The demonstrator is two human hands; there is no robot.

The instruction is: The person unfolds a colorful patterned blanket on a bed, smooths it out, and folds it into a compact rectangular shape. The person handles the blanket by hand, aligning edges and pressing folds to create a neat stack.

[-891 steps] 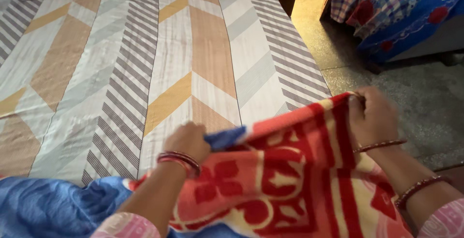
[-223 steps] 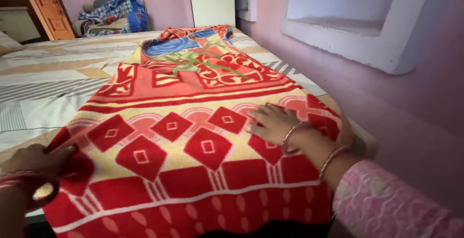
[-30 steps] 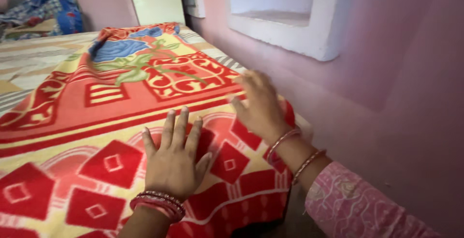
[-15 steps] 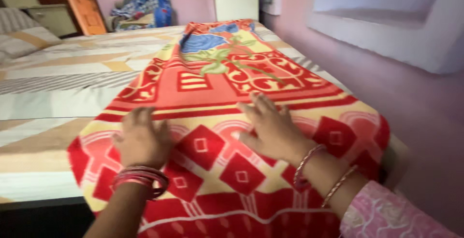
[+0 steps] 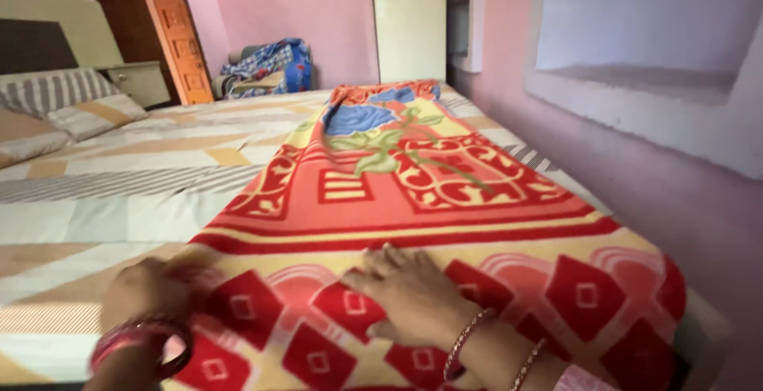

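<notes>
A red, yellow and blue patterned blanket (image 5: 413, 192) was laid lengthwise along the right side of the bed (image 5: 119, 176), next to the pink wall (image 5: 636, 184), and the step in hand was judged to be the smoothing and squaring of its near end. The right hand (image 5: 409, 296) was pressed flat on the blanket, fingers spread and nothing gripped, in the band of red diamonds close to the near edge. The left hand (image 5: 147, 296) was seen at the blanket's near left corner, blurred; it appeared closed about the fabric edge, though a firm grip could not be told for certain. The blanket stretched away from both hands toward the far end of the bed, where its blue flower motif lay. The striped bedsheet (image 5: 95, 200) was left bare on the left side, with pillows (image 5: 63, 105) at the head. The next move was judged to call for the left corner to be drawn straight and level with the bed's edge while the fabric was held down by the flat right hand, so that no creases were dragged in.
</notes>
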